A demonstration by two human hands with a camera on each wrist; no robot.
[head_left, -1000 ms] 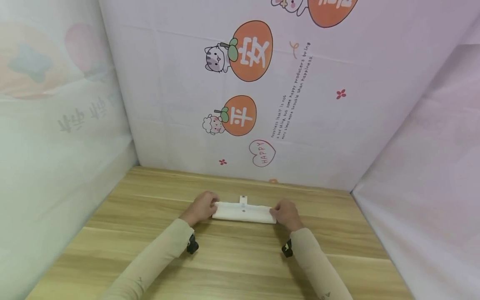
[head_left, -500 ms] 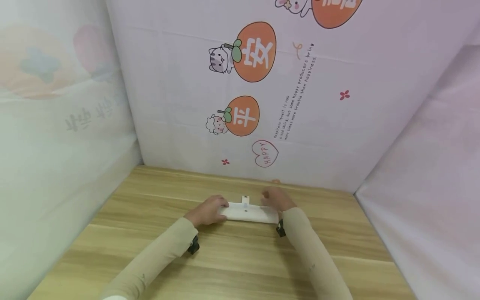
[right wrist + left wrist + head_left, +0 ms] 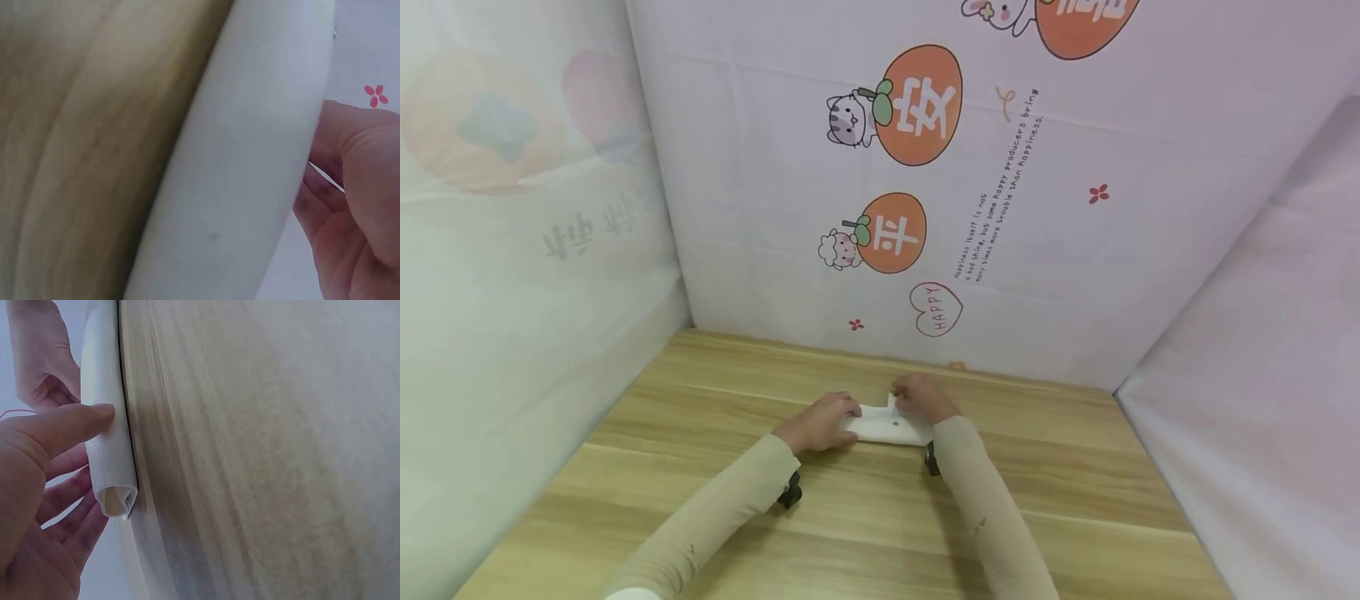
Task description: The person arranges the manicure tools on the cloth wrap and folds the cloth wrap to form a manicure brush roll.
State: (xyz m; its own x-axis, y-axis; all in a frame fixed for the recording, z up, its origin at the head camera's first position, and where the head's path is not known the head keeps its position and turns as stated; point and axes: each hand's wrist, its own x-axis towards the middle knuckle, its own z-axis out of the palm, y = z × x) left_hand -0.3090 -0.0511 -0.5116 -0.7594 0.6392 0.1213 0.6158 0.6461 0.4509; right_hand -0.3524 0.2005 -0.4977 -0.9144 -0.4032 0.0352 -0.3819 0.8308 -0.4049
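A white rolled cloth pouch (image 3: 880, 425) lies crosswise on the wooden table, a small snap on its front and a short strap (image 3: 892, 402) standing up behind it. My left hand (image 3: 820, 423) holds its left end, the thumb on the front and the fingers behind. In the left wrist view the roll's hollow end (image 3: 117, 501) shows below the thumb. My right hand (image 3: 925, 398) pinches the strap at the back of the roll. In the right wrist view the roll's side (image 3: 231, 150) hides the fingertips of the right hand (image 3: 369, 169).
The wood-grain table (image 3: 865, 517) runs back to a white printed cloth wall (image 3: 790, 283). More cloth walls stand at the left (image 3: 512, 317) and right (image 3: 1262, 350). A black wrist camera (image 3: 790, 492) sits under the left cuff.
The right hand has let go of the roll's right end and moved left to the strap. The left hand has slid slightly inward along the roll.
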